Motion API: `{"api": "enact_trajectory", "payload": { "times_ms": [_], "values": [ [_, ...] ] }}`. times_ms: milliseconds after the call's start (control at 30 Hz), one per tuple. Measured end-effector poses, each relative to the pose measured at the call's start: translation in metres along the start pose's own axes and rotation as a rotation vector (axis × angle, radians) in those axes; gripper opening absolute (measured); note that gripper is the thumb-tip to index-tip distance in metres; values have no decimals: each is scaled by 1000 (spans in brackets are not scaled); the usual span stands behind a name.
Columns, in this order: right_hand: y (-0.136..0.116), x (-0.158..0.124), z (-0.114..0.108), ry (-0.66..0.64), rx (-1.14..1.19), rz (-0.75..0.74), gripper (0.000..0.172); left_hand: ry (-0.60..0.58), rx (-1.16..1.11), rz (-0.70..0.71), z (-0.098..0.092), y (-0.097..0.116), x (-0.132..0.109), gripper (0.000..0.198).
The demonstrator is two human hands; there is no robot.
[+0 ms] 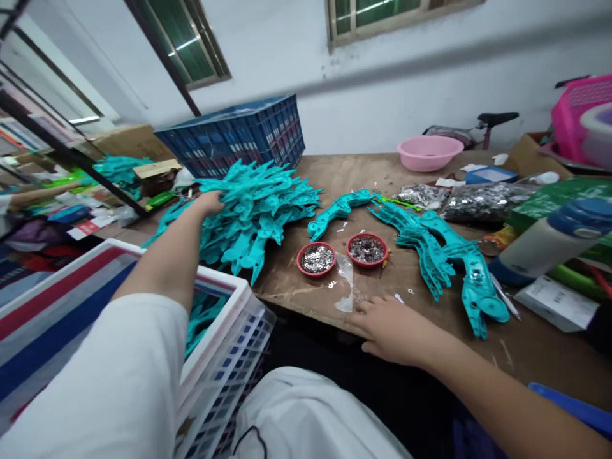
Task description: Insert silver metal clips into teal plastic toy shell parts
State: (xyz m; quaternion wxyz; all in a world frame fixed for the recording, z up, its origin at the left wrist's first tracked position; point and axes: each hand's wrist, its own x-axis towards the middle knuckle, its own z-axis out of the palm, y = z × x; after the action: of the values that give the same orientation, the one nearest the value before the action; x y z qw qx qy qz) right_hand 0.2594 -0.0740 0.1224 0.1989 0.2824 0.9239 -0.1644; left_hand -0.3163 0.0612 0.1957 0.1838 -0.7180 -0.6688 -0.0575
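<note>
My left hand (210,203) reaches to the left side of a tall pile of teal plastic mouldings (261,204). It touches the pile, but its fingers are mostly hidden, so I cannot tell whether it grips a piece. My right hand (389,325) rests palm down at the table's front edge, fingers stretched out and nothing held. Just beyond it are a red bowl of small silvery metal pieces (316,259) and a second red bowl with darker small parts (367,249). A single teal moulding (337,210) lies behind the bowls; several more teal mouldings (425,245) lie to the right.
A white plastic basket (224,344) stands at my left, with teal pieces inside. Behind the pile is a blue crate (239,140). A pink basin (430,153), bags of metal parts (485,201) and a bottle (549,239) occupy the right. Another person's arm shows far left.
</note>
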Motion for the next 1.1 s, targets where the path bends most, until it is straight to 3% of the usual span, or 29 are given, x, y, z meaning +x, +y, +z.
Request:
{"api": "enact_trajectory", "payload": {
  "times_ms": [67, 167, 267, 333, 433, 500, 567, 600, 700, 800, 867, 933, 1033, 1100],
  "values": [
    [10, 6, 6, -1, -23, 36, 75, -44, 27, -208, -11, -6, -8, 39],
    [27, 15, 14, 13, -61, 68, 71, -9, 36, -413, -49, -18, -8, 35],
    [43, 22, 15, 88, -76, 56, 64, 100, 9, -437, -100, -24, -4, 31],
    [51, 25, 14, 250, -112, 69, 50, 153, -24, -376, -132, -21, -8, 43],
    [60, 30, 14, 704, -195, 106, 47, 178, -17, -84, -163, -1, -34, 63],
    [63, 32, 16, 1020, -226, 148, 51, 219, 88, 301, -169, 27, -63, 60],
    [57, 29, 19, 1195, -229, 219, 63, 226, 151, 612, -163, 65, -94, 50],
    [51, 25, 19, 1207, -224, 257, 76, 161, 138, 701, -157, 87, -108, 48],
    [20, 6, 10, 1022, -199, 321, 105, -140, -11, 841, -136, 154, -141, 45],
    [-7, -6, -8, 778, -203, 245, 98, -327, -190, 881, -112, 199, -152, 36],
    [-10, -4, -14, 602, -184, 189, 85, -315, -279, 858, -93, 209, -146, 36],
    [1, 2, -13, 399, -138, 200, 70, -248, -314, 782, -70, 206, -132, 46],
    [28, 18, 2, 120, -48, 312, 53, -144, -294, 629, -33, 202, -111, 57],
    [41, 30, 15, 20, -4, 397, 51, -121, -289, 586, -11, 217, -107, 60]
  ]
}}
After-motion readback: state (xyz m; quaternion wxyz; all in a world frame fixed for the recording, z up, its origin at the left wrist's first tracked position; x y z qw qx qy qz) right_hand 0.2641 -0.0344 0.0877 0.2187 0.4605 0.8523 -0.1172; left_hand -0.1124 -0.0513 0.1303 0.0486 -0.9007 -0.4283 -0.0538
